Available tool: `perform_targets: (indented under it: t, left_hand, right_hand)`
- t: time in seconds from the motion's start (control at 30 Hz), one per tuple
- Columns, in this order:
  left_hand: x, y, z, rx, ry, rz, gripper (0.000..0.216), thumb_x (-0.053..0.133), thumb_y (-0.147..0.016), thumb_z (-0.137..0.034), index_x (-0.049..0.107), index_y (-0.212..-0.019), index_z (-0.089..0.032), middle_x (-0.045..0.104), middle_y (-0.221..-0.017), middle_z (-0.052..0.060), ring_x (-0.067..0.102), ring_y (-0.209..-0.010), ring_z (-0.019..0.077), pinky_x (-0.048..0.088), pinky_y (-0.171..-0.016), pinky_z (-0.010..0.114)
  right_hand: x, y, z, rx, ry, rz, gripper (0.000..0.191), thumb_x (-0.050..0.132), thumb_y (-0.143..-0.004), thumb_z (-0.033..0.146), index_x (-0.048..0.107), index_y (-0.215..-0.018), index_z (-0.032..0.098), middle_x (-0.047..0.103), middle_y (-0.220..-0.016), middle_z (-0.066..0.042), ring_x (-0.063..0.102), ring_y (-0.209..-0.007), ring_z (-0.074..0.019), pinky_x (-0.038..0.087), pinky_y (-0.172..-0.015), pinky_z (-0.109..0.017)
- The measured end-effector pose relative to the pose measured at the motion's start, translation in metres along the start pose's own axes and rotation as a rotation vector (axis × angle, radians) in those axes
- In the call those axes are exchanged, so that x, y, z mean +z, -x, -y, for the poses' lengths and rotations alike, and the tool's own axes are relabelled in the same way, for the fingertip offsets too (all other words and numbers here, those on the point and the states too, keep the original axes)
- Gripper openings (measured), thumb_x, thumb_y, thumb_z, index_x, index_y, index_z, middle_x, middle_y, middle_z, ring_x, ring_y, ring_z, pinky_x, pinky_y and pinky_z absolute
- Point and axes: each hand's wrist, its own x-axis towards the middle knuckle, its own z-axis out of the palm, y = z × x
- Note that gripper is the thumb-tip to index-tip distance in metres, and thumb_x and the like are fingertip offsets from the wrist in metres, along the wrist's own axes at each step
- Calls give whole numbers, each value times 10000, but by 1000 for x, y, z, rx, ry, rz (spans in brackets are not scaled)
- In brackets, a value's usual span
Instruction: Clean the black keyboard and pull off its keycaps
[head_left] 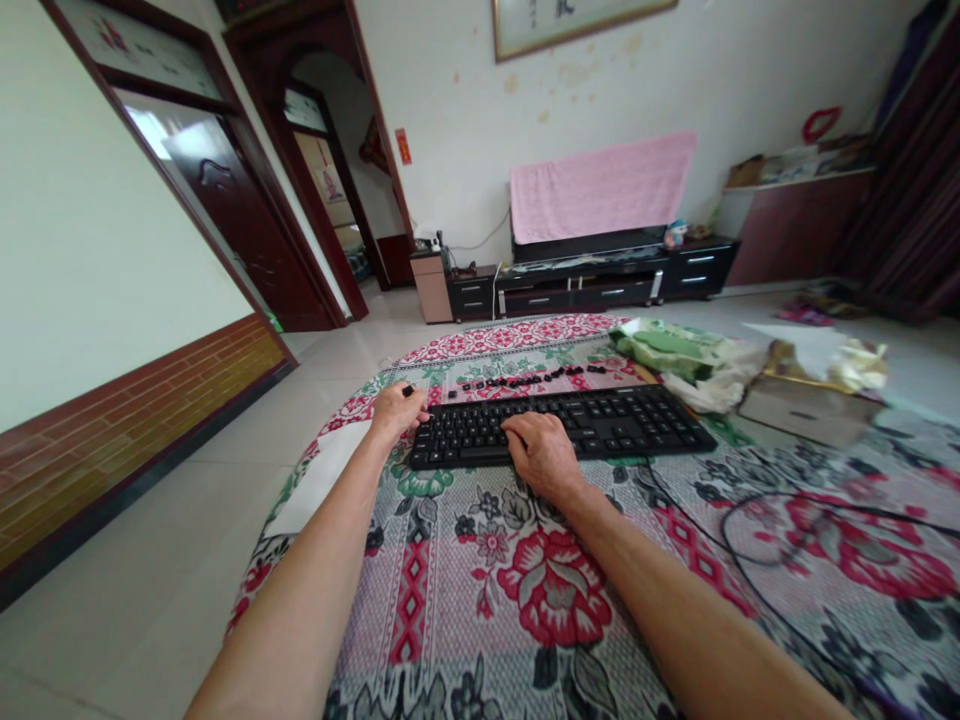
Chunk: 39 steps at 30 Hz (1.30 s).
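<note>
A black computer keyboard (619, 432) lies across the patterned tablecloth in front of me. At its left end is my left hand (396, 412), fingers closed, with a small black keycap (408, 391) showing between thumb and forefinger. My right hand (546, 452) rests on the middle of the keyboard with its fingers curled down onto the keys. Whatever its fingertips may grip is hidden. Behind the keyboard, several loose black keycaps (491, 383) lie in an uneven row on the cloth.
A white sheet (319, 485) lies left of the keyboard. To the right are a green package (664, 345), crumpled plastic (709, 388) and a tissue box (810, 408). The keyboard's black cable (724, 548) loops over the flowered tablecloth (465, 600). A low TV cabinet (577, 292) stands beyond the table.
</note>
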Motion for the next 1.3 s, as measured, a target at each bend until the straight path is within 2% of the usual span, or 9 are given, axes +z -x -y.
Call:
perform_targets:
  t: [0.27, 0.53, 0.73, 1.1, 1.3]
  left_hand:
    - [-6, 3, -13, -77, -50, 95, 92, 634, -627, -196, 560, -676, -173, 613, -476, 30, 652, -507, 205, 447, -406, 215]
    - [-6, 6, -26, -113, -71, 146, 88, 627, -685, -186, 549, -670, -148, 621, -500, 41, 682, -591, 212, 482, -443, 210]
    - [-7, 9, -33, -146, -104, 179, 84, 616, -724, -186, 580, -741, -111, 635, -512, 59, 686, -599, 205, 501, -461, 203]
    - [2, 12, -44, -194, -215, 179, 198, 595, -777, -200, 595, -923, -66, 697, -678, 106, 683, -595, 167, 508, -488, 179]
    - [11, 11, -49, -213, -328, 158, 186, 642, -739, -226, 615, -856, -83, 693, -623, 111, 683, -579, 202, 491, -473, 196]
  right_hand:
    - [0, 0, 0, 0, -7, -3, 219, 449, -855, 184, 652, -936, 187, 669, -962, -68, 567, -933, -192, 354, -871, -331]
    - [-1, 0, 1, -2, -4, 8, 225, 450, -850, 172, 655, -942, 180, 670, -972, -65, 565, -937, -193, 353, -873, -329]
    - [1, 0, 0, -1, 1, 1, 212, 469, -843, 170, 656, -941, 183, 669, -955, -61, 565, -938, -186, 353, -869, -321]
    - [0, -1, 0, 3, 4, 2, 209, 467, -838, 164, 653, -931, 184, 671, -947, -63, 564, -934, -187, 352, -857, -315]
    - [-1, -1, 2, 12, 3, 11, 210, 468, -835, 165, 656, -926, 182, 670, -966, -64, 562, -938, -185, 347, -862, -317]
